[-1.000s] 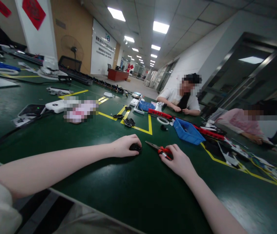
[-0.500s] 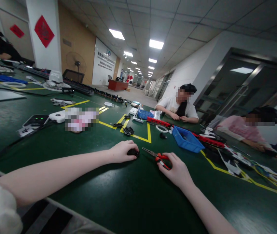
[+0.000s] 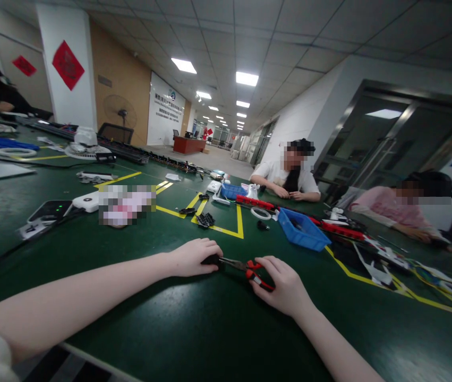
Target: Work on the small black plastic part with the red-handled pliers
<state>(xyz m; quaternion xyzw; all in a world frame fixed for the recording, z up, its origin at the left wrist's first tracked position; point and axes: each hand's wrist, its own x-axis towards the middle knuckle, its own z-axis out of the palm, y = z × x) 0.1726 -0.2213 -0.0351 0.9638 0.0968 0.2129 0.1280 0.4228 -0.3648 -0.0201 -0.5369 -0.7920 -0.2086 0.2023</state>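
Note:
In the middle of the green table, my left hand is closed round a small black part, most of it hidden by the fingers. My right hand grips red-and-black handled needle-nose pliers. Their metal jaws point left and meet the right end of the black part; whether they are clamped on it is too small to tell. Beyond my hands lie several black parts by the yellow tape, and one more small black piece to their right.
A blue bin stands right of centre, beside a tape roll and a red strip. A phone and a white charger with a black cable lie on the left. Two people sit across on the right, another far left.
The pliers have moved left in my right hand, and their tips now reach the black part. My left hand still holds it. The camera view has tilted slightly.

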